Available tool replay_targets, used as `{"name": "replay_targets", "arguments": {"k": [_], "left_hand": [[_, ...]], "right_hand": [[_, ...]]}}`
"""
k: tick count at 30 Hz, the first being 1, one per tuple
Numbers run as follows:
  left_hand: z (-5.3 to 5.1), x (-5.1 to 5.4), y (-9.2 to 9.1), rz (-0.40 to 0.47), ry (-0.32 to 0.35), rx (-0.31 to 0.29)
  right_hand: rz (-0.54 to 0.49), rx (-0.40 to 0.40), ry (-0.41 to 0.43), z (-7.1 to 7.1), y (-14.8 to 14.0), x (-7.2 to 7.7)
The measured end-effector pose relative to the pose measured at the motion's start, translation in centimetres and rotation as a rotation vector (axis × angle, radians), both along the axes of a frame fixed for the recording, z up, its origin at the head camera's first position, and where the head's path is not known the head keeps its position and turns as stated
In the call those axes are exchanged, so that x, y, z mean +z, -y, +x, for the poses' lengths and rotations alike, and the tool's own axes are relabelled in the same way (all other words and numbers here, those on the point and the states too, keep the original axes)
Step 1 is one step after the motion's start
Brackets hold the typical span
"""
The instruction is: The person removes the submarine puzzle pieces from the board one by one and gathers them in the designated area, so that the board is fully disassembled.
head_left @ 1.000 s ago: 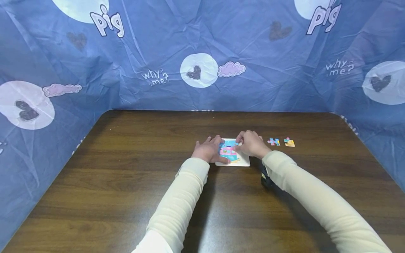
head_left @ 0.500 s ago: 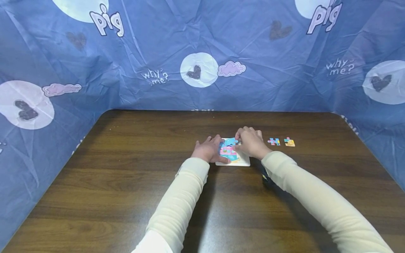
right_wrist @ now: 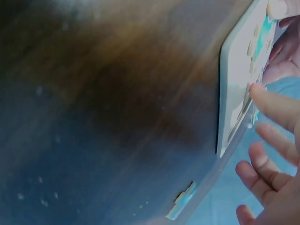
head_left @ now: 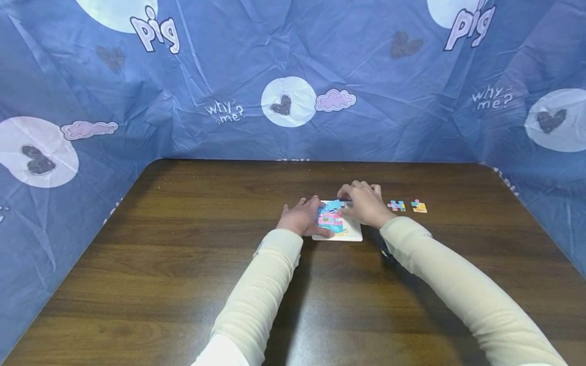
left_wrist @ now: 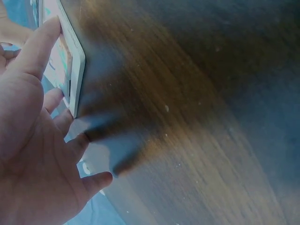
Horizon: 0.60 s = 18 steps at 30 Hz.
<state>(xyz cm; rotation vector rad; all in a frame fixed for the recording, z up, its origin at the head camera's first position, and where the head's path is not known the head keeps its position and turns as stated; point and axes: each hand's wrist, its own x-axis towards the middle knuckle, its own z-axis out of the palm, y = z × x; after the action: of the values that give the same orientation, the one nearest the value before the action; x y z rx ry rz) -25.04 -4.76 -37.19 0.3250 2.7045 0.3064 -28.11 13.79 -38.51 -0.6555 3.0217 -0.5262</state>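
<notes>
A white puzzle board lies flat, its left part filled by a blue and pink picture. My left hand is spread at its left side, thumb and forefinger on the board; the left wrist view shows that hand beside the board's edge. Over the upper right part is my right hand, fingers bent. In the right wrist view one fingertip of this hand touches the board, the others loosely bent. No piece is plainly visible between its fingers.
Right of the right hand, two loose puzzle pieces lie on the brown table: a blue and pink one and a yellowish one. A blue printed cloth hangs behind and at the sides.
My right hand has shifted slightly up and away over the board, and its fingers are farther apart. The left hand, the board and the two loose pieces have stayed put.
</notes>
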Motion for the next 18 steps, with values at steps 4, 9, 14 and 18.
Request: {"name": "replay_targets", "arguments": {"k": [4, 9, 14, 18], "left_hand": [[0.2, 0.1, 0.0, 0.023, -0.011, 0.0], [0.3, 0.1, 0.0, 0.02, -0.004, 0.003], [0.2, 0.1, 0.0, 0.019, -0.002, 0.007], [0.4, 0.3, 0.1, 0.031, -0.01, 0.007]], "right_hand": [[0.009, 0.021, 0.012, -0.1, -0.4, -0.1], [0.009, 0.029, 0.015, -0.2, -0.5, -0.1], [0.02, 0.049, -0.003, -0.2, -0.7, 0.2], [-0.004, 0.06, 0.02, -0.1, -1.3, 1.0]]}}
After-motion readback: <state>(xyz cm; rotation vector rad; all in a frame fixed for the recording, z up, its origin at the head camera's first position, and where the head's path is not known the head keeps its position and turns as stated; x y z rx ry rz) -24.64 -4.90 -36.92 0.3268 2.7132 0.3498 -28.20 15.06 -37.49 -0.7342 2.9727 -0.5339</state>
